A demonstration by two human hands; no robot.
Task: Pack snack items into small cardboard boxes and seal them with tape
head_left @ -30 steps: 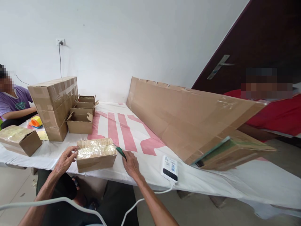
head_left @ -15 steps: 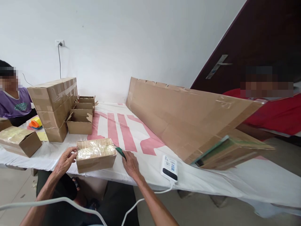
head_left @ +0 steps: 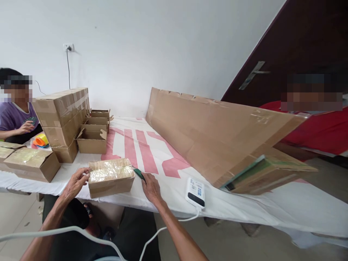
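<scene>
A small cardboard box (head_left: 110, 186) with shiny clear tape over its top lies near the table's front edge. My left hand (head_left: 77, 181) grips its left end, fingers bent against the corner. At the box's right end, my right hand (head_left: 150, 186) is closed around a green box cutter (head_left: 139, 174). The cutter's front end points at the box's upper right corner; its blade is too small to make out.
Stacked taped boxes (head_left: 61, 117) and several open boxes (head_left: 92, 145) stand back left. Taped boxes (head_left: 32, 163) lie front left, near a seated person (head_left: 16, 116). A large cardboard sheet (head_left: 206, 134) slants across the right. A white device (head_left: 195, 192) trails a cable.
The taped boxes at the front left have slid right, and more of a second one shows. The seated person's hand has come into view. My hands stay at the box.
</scene>
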